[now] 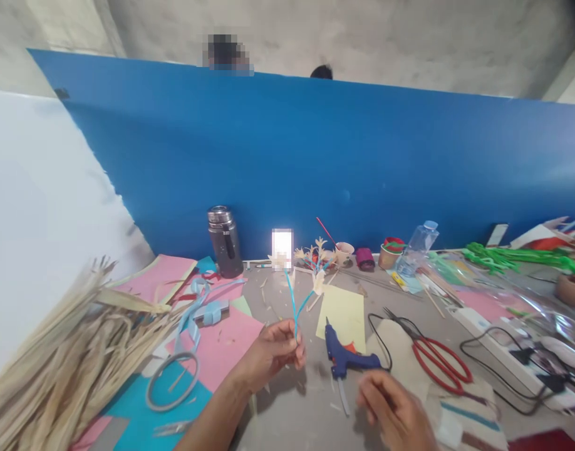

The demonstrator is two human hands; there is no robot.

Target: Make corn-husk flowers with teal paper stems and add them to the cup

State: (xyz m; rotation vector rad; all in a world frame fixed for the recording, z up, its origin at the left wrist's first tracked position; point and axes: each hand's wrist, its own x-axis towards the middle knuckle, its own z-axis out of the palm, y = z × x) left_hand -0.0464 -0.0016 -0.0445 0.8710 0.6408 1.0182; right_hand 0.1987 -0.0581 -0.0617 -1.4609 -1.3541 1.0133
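My left hand (280, 346) pinches a forked blue stem (295, 313) between thumb and fingers. Pale husk-like flowers top the stem's two branches, one flower (319, 283) on the right branch and another, partly blurred, on the left. My right hand (394, 406) is low at the right, fingers loosely curled, nothing visible in them. Just beyond it lies a blue glue gun (344, 357) on its side, a glue stick (342, 396) poking out of its back. More pale flowers (320, 250) on blue stems stand behind the held ones.
Dried husks (57, 351) heap at the left beside a grey tape ring (172, 382). A dark thermos (225, 244) stands by the blue partition (315, 156). Red-handled scissors (442, 363), a power strip (494, 351), a plastic bottle (418, 247) and green pipe cleaners (517, 258) occupy the right.
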